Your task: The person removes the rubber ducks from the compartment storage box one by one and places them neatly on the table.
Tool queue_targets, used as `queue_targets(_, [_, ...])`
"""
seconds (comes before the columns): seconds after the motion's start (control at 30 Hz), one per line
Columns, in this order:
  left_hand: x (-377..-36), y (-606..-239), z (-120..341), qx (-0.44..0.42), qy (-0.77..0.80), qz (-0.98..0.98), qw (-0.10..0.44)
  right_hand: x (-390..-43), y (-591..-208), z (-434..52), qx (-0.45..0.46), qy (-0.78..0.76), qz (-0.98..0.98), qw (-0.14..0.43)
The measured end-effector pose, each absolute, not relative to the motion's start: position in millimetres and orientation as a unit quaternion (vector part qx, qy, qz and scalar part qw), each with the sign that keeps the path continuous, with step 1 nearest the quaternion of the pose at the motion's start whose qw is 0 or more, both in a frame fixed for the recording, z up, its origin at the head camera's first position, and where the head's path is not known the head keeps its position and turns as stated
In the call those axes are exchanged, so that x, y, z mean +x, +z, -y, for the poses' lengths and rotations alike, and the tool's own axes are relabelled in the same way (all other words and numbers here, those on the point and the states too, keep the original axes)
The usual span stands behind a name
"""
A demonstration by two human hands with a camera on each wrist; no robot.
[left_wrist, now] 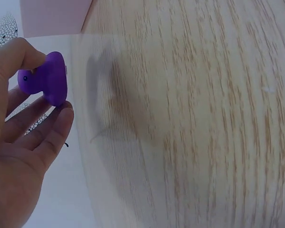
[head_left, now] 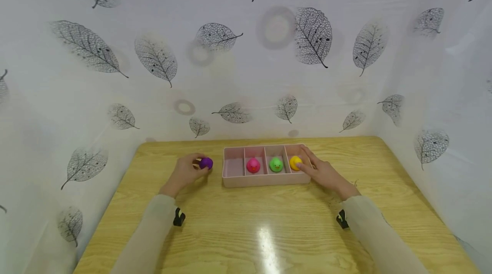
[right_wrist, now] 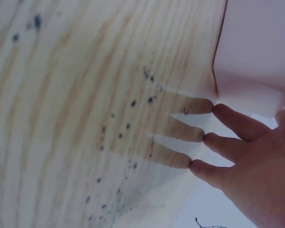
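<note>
The left hand (head_left: pixel 187 172) pinches a purple duck (head_left: pixel 206 163) between thumb and fingertips, just left of the pink tray (head_left: pixel 265 180). The right hand (head_left: pixel 322 173), fingers straight, rests on the table (head_left: pixel 246 227) against the tray's right end, beside the yellow duck (head_left: pixel 295 162). The pink duck (head_left: pixel 253 165) and green duck (head_left: pixel 276 164) occupy the middle compartments.
</note>
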State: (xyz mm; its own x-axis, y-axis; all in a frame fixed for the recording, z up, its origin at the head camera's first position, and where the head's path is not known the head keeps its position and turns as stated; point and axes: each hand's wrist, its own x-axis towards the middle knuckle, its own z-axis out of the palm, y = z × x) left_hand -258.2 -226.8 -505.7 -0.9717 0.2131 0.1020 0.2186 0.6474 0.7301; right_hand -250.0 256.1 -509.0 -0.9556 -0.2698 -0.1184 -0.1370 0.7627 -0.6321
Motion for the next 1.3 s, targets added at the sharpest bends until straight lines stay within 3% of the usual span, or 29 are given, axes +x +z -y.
queue_targets(0.4, [-258,-511,227,-0.119,-0.393,0.911,-0.043,-250,-508,-255,-0.107,-0.331,-0.931,0.107])
queue_targets(1.3, [-263,-515,230,-0.121,-0.398,0.907,-0.061,-251,-510,-256,-0.108,-0.330,-0.931,0.110])
